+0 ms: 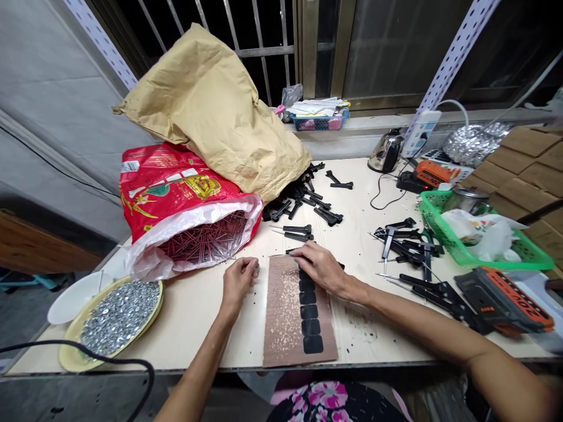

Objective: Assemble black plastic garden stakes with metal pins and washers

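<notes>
My left hand (240, 282) is closed in a pinch left of the brown board; what its fingertips hold is too small to name. My right hand (320, 268) is closed over a black-handled tool at the board's far end. The tool's thin metal shaft (278, 255) points left from under my fingers, and its handle is mostly hidden. The brown board (287, 351) carries pale speckles and a column of black pads (310, 310). Just beyond my right hand lie more black-handled pieces (298, 228). A red bag (176, 193) lies open toward my left hand, showing many thin reddish rods (202, 240).
A yellow bowl (158, 310) of small shiny metal pieces stands at left beside a white dish (61, 305). A large tan sack (211, 105) leans over the red bag. Rightward are black tools (409, 246), a green basket (534, 258), a battery-like pack (505, 299) and a kettle (386, 151).
</notes>
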The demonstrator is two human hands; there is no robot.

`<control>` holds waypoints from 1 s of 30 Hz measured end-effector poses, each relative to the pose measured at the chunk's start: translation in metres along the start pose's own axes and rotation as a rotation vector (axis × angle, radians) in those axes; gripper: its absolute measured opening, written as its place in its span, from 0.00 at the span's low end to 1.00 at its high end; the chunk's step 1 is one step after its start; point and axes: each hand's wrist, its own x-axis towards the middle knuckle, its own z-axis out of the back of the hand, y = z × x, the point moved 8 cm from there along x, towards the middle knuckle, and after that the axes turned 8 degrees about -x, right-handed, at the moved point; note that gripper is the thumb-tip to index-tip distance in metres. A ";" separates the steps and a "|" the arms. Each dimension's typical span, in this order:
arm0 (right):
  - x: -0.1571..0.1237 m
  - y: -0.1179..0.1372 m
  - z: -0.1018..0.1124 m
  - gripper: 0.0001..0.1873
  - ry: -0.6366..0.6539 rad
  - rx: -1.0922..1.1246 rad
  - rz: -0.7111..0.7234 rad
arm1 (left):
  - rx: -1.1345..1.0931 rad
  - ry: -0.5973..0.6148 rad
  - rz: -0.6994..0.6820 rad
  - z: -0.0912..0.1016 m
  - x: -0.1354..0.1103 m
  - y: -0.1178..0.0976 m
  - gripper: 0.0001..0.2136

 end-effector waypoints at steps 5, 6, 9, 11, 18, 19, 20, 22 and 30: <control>0.004 0.017 -0.013 0.12 0.062 -0.146 0.002 | -0.476 0.000 0.114 -0.027 -0.026 -0.025 0.16; 0.004 0.018 -0.014 0.12 0.064 -0.173 -0.005 | -0.513 -0.003 0.114 -0.031 -0.029 -0.030 0.16; 0.003 0.018 -0.010 0.12 0.053 -0.222 -0.013 | -0.552 -0.010 0.093 -0.039 -0.032 -0.040 0.15; 0.001 0.017 -0.006 0.12 0.037 -0.242 -0.013 | -0.556 -0.007 0.086 -0.042 -0.033 -0.041 0.14; -0.005 0.022 0.004 0.12 -0.017 -0.355 0.006 | -0.619 0.026 0.152 -0.049 -0.034 -0.040 0.14; -0.005 0.023 0.005 0.11 -0.030 -0.374 0.013 | -0.628 0.032 0.171 -0.050 -0.034 -0.040 0.15; -0.006 0.023 0.006 0.11 -0.041 -0.394 0.019 | -0.639 0.042 0.193 -0.052 -0.034 -0.040 0.16; -0.007 0.024 0.007 0.11 -0.052 -0.436 0.030 | -0.659 0.069 0.236 -0.056 -0.034 -0.039 0.18; -0.012 0.017 0.006 0.13 -0.043 -0.505 -0.009 | -0.680 0.091 0.270 -0.067 -0.034 -0.038 0.19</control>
